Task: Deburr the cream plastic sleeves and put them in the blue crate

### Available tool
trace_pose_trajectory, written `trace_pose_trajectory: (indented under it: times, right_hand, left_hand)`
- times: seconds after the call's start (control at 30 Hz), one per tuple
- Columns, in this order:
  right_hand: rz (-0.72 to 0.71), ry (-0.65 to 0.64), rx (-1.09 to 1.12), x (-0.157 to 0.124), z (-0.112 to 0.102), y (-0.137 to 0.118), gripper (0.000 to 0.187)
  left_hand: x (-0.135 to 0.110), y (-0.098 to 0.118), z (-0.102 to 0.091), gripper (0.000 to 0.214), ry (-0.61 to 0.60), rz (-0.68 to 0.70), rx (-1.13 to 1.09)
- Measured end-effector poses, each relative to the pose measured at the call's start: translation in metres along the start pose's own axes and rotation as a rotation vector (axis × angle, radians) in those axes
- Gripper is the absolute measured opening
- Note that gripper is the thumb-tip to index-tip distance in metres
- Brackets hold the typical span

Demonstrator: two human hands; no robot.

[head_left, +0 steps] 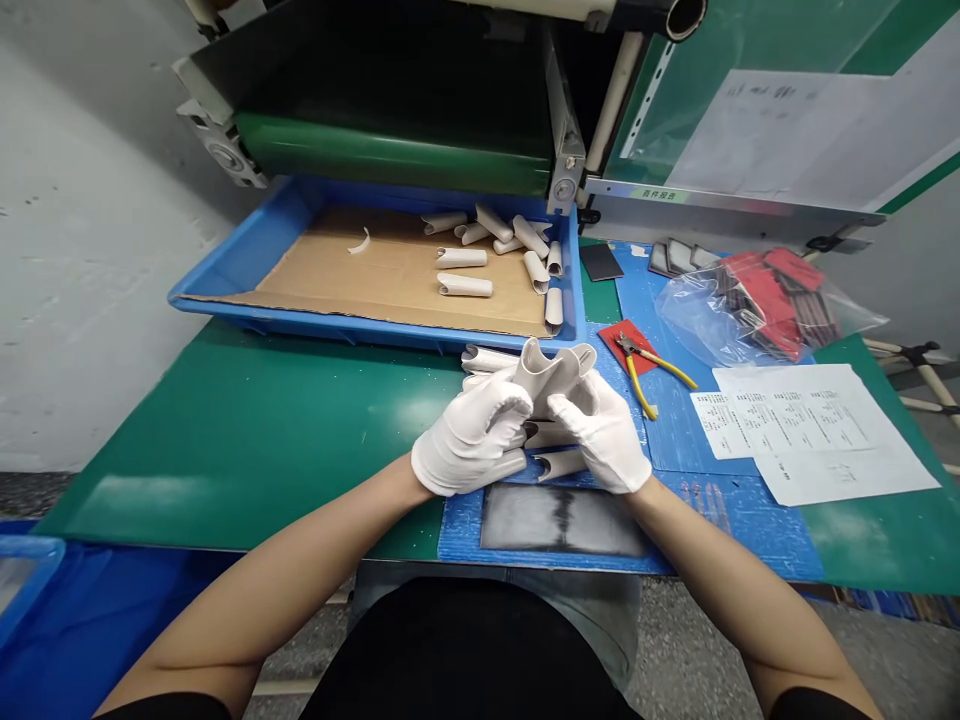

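Both of my hands wear white gloves and meet over the blue mat [675, 440]. My left hand [472, 435] is closed round several pale grey curled sleeves [551, 375], bunched upright. My right hand [600, 430] pinches the same bunch from the right. More curled sleeves [559, 463] lie flat on the mat just under my hands, and another [487, 357] lies behind my left hand. A dark grey pad [562, 520] sits on the mat in front of my wrists.
A blue tray [225, 275] lined with cardboard holds several more sleeves [465, 285] at the back. Yellow-handled pliers [645, 365], a plastic bag of red and black pieces [772, 300] and printed sheets [810, 430] lie to the right. A green machine [397, 150] stands behind the tray.
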State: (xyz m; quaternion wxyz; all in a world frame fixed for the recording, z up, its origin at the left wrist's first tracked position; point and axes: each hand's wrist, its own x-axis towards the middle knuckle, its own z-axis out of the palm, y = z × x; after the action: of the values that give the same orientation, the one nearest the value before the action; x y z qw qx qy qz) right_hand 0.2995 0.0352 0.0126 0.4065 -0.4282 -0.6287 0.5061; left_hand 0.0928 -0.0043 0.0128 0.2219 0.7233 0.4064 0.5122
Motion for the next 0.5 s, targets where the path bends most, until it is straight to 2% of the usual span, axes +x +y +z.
trace_pose_trajectory:
  times: [0.07, 0.13, 0.2, 0.27, 0.4, 0.5]
  right_hand:
    - [-0.001, -0.013, 0.003, 0.000, -0.002, 0.001, 0.056]
    - [0.042, -0.033, 0.036, 0.000, -0.004, 0.000, 0.060]
    - [0.072, -0.053, 0.066, 0.001, -0.006, -0.004, 0.060]
    - [0.054, -0.078, 0.084, 0.003, -0.007, -0.008, 0.057]
    - [0.071, -0.204, 0.093, 0.006, -0.009, -0.014, 0.058]
    - [0.172, -0.264, 0.092, 0.008, -0.011, -0.014, 0.059]
  left_hand:
    - [-0.002, -0.003, 0.004, 0.013, 0.077, -0.070, -0.053]
    - [-0.001, -0.002, 0.005, 0.044, 0.122, -0.180, -0.233]
    - [0.001, 0.002, 0.002, 0.082, 0.093, -0.317, -0.441]
    - [0.005, 0.007, -0.002, 0.106, 0.009, -0.441, -0.609]
    - [0.010, 0.014, -0.012, 0.108, -0.142, -0.605, -0.776]
    - [0.010, 0.013, -0.015, 0.100, -0.116, -0.630, -0.772]
